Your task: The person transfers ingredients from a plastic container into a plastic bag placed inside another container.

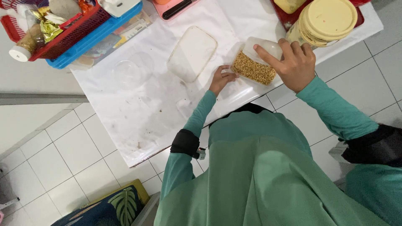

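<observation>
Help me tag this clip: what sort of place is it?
Probably a home kitchen: a clear tub of grains held by both hands, a lidded jar, a basket of packets, tiled floor.

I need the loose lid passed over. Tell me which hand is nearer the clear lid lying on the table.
Left. The left hand sits just right of the clear lid; the right hand is farther right, beyond the tub of grains.

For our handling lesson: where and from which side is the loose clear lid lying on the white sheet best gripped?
Grip the clear lid across its long edges, from above. It lies flat and apart from the grain container that the left hand and right hand hold.
</observation>
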